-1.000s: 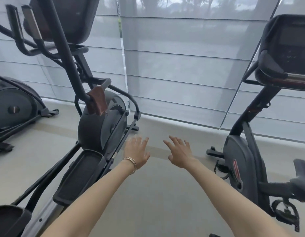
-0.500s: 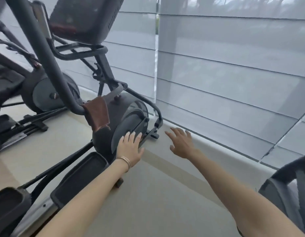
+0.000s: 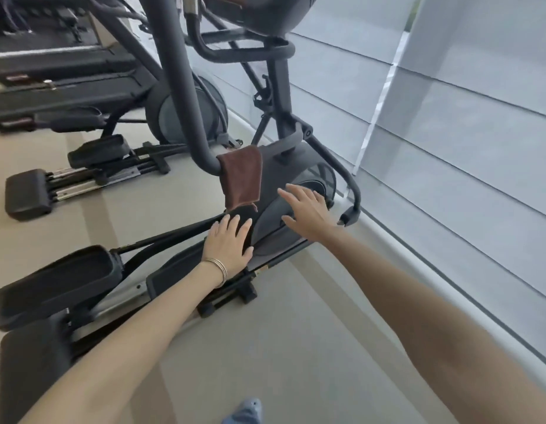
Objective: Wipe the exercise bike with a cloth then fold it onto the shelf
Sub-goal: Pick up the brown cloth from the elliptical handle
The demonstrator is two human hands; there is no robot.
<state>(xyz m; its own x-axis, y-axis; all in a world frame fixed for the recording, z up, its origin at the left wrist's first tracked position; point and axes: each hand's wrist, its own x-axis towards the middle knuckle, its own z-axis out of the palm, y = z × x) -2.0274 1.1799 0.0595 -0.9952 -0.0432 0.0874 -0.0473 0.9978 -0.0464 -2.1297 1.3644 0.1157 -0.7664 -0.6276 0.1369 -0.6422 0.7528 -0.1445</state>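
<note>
cloth: brown, draped over the bend of the exercise bike's dark tube, hanging down | left hand: fingers straight, holding nothing, just under the cloth's hem | right hand: fingers spread, empty, over the housing, contact unclear | change: right hand was over the floor 0.5 s ago

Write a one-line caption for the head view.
Left hand and right hand, both open, reach toward the brown cloth draped over the exercise machine's bar.
</note>
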